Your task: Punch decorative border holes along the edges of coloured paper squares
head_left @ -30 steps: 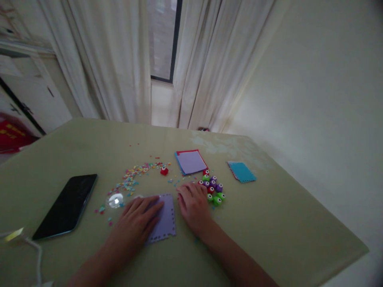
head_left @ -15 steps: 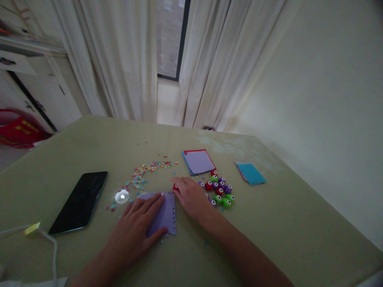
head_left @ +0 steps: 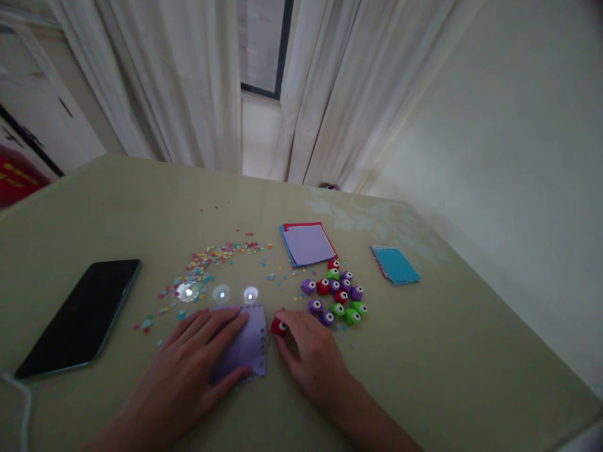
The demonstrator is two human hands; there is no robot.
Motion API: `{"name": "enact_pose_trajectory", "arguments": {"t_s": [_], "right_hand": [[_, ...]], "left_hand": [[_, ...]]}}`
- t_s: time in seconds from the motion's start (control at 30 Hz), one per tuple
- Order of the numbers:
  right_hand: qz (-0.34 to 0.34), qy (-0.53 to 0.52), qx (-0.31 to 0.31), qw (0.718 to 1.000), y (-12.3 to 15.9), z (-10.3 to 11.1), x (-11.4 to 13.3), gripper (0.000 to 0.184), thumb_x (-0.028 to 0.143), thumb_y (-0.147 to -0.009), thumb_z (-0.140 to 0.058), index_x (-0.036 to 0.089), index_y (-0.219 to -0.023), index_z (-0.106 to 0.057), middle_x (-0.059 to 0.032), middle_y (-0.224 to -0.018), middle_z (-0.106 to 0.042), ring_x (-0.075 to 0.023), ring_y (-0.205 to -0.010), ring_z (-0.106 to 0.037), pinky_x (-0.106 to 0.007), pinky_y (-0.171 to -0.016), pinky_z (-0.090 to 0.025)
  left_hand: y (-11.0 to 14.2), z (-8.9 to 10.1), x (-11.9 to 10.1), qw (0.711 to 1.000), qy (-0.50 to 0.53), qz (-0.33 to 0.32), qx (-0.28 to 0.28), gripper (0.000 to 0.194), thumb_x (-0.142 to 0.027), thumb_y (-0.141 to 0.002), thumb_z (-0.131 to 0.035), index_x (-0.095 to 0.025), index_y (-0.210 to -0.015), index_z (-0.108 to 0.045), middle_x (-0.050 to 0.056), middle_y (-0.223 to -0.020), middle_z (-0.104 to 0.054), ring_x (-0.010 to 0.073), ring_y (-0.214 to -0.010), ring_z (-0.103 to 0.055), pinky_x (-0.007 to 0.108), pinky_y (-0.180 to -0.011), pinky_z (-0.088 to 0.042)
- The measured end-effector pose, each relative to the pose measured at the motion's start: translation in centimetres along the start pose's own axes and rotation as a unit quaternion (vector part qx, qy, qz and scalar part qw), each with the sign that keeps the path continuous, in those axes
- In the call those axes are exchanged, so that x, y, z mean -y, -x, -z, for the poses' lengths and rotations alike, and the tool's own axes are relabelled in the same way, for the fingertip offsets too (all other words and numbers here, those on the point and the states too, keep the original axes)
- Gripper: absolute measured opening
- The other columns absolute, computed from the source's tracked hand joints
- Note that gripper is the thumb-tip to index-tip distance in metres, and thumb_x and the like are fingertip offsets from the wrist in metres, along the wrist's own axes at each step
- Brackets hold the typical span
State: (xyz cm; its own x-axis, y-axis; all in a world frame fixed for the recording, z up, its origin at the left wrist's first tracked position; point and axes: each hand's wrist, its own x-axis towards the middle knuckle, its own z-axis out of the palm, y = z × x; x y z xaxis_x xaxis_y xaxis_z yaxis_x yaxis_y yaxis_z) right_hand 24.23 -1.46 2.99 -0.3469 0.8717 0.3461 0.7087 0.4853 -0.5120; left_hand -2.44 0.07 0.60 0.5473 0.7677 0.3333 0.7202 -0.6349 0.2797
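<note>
My left hand (head_left: 188, 358) lies flat, fingers stretched, on a sheet of purple paper (head_left: 247, 342) with small holes along its right and top edges. Part of that sheet is hidden under the palm. Just right of it, my right hand (head_left: 311, 345) pinches a small red one-eyed toy (head_left: 279, 326) between thumb and fingers, close to the sheet's right edge. Beyond my right hand sits a cluster of similar red, green and purple one-eyed toys (head_left: 345, 284).
Colourful paper bits (head_left: 207, 256) are scattered ahead of my left hand, near several clear round pieces (head_left: 222, 294). A black tablet (head_left: 82, 314) lies at left. Stacked purple, red and blue sheets (head_left: 308, 245) are farther back; a blue stack (head_left: 398, 266) is at right.
My right hand has drawn back towards me with the red toy, which now shows more fully. My view has shifted, and more clear round pieces show beyond the left hand.
</note>
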Motion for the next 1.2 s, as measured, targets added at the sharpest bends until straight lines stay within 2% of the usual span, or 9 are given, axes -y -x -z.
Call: {"name": "enact_pose_trajectory", "arguments": {"t_s": [0.17, 0.5, 0.87, 1.2], "right_hand": [[0.004, 0.001, -0.010, 1.000, 0.40, -0.25, 0.02, 0.029, 0.018, -0.105, -0.061, 0.020, -0.133, -0.066, -0.0114, -0.115, -0.080, -0.0271, -0.103, -0.077, -0.041, -0.091, -0.064], [0.007, -0.008, -0.032, 0.999, 0.44, -0.38, 0.04, 0.033, 0.021, -0.106, -0.062, 0.019, -0.139, -0.061, -0.0126, -0.119, -0.080, -0.0277, -0.104, -0.077, -0.042, -0.090, -0.064], [-0.005, -0.004, -0.007, 1.000, 0.57, -0.33, 0.10, 0.035, 0.021, -0.104, -0.064, 0.018, -0.139, -0.062, -0.0134, -0.121, -0.079, -0.0284, -0.106, -0.077, -0.043, -0.092, -0.063], [-0.004, -0.024, 0.007, 1.000, 0.19, 0.19, 0.04, 0.025, 0.016, -0.102, -0.068, 0.018, -0.127, -0.068, -0.0112, -0.118, -0.079, -0.0266, -0.107, -0.075, -0.039, -0.094, -0.062]], "left_hand": [[0.22, -0.20, -0.27, 1.000, 0.006, 0.013, 0.012, 0.068, -0.066, -0.096, -0.072, -0.035, -0.155, -0.057, 0.004, -0.147, -0.069, 0.0324, -0.126, -0.066, 0.047, -0.108, -0.051], [0.12, 0.18, -0.69, 1.000, 0.015, 0.015, 0.023, 0.066, -0.066, -0.096, -0.072, -0.035, -0.153, -0.059, 0.005, -0.147, -0.068, 0.0345, -0.126, -0.066, 0.049, -0.108, -0.051], [0.04, 0.36, -0.95, 1.000, 0.003, 0.002, 0.020, 0.069, -0.065, -0.097, -0.071, -0.033, -0.156, -0.056, 0.006, -0.151, -0.065, 0.0348, -0.129, -0.064, 0.049, -0.108, -0.050], [0.08, 0.31, -1.02, 0.999, -0.015, -0.019, 0.021, 0.071, -0.065, -0.098, -0.070, -0.033, -0.159, -0.052, 0.005, -0.156, -0.062, 0.0328, -0.132, -0.062, 0.048, -0.110, -0.048]]}}
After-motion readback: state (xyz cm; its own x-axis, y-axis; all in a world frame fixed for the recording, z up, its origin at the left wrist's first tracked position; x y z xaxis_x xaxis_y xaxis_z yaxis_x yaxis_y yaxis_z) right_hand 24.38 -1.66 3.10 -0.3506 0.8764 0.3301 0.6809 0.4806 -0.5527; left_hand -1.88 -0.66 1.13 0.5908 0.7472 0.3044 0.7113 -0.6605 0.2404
